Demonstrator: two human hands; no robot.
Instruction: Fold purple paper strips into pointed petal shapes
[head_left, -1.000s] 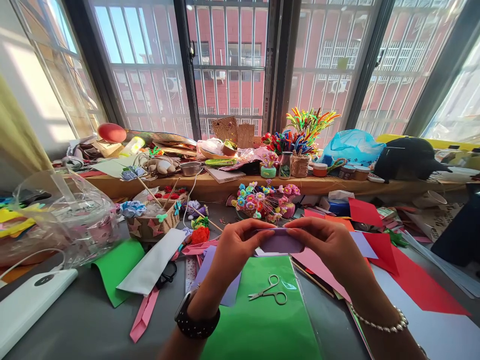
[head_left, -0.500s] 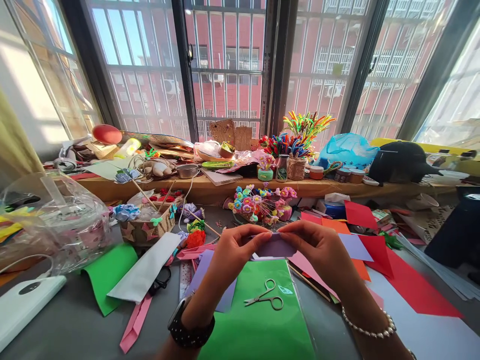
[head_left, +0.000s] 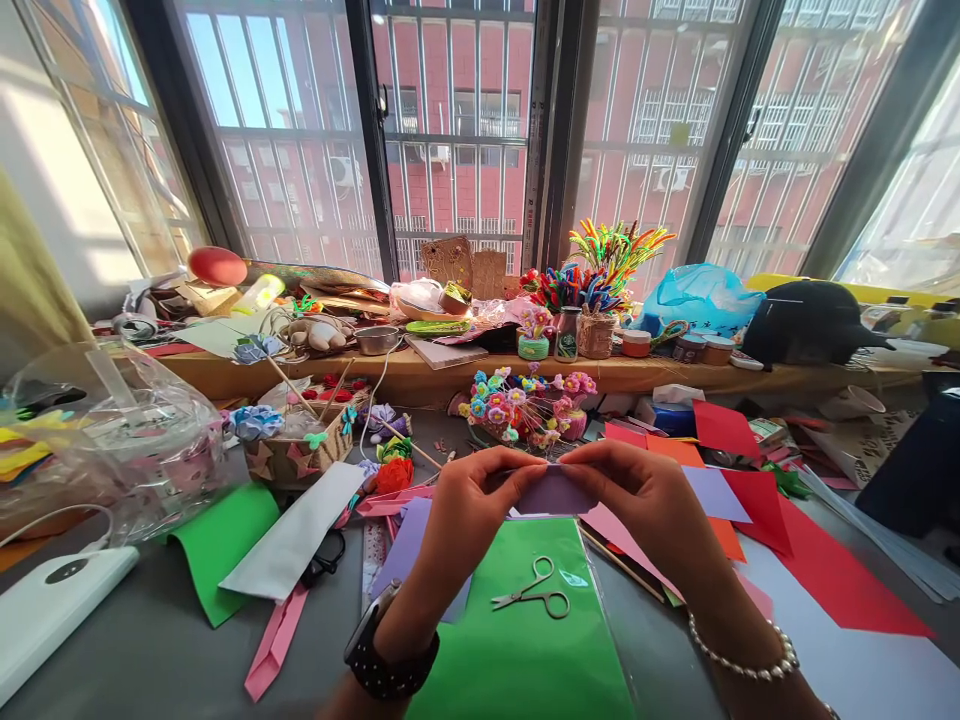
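Observation:
A small piece of purple paper (head_left: 556,492) is pinched along its upper edge between both hands, above the far end of a green sheet (head_left: 525,660). My left hand (head_left: 480,505) grips it at the left, thumb and fingertips together. From the right, my right hand (head_left: 637,495) holds it the same way, and the fingertips of both hands nearly meet. Small metal scissors (head_left: 534,592) lie on the green sheet, blades slightly apart and pointing left. More purple paper (head_left: 405,550) lies beside my left forearm, partly hidden by it.
Red paper (head_left: 840,580) and other coloured sheets spread at the right. At the left lie a white folded strip (head_left: 296,530), green paper (head_left: 225,550) and a white power bank (head_left: 60,620). Behind stand paper flowers (head_left: 502,405) and a crowded windowsill (head_left: 435,378).
Both hands keep their pinch on the purple paper, with hardly any movement. The whole view has shifted very slightly.

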